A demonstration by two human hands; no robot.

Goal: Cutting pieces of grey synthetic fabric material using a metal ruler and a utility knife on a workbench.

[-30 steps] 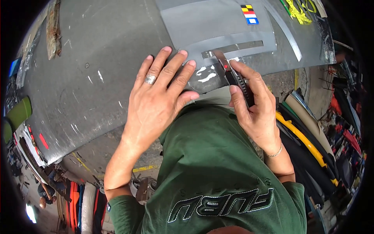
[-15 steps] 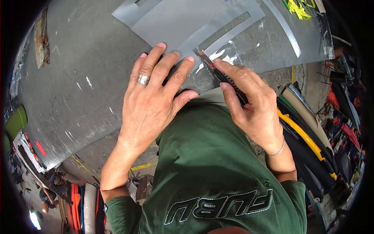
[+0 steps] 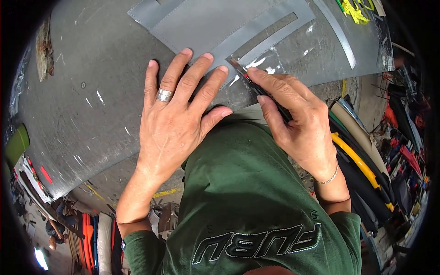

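Bare grey worktop (image 3: pixel 82 101) left; fabric rolls (image 3: pixel 362 160) crowding right

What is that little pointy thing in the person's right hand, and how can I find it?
Start at the big grey table, then find the paler grey sheet with long slots cut in it. At its near edge the right hand grips a slim utility knife. It alone has a thin metal blade, with a red spot behind the tip.

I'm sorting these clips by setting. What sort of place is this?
Probably a cutting or upholstery workshop. The right hand works a utility knife on grey sheet material spread over a scuffed worktable, with rolls of material stacked alongside.
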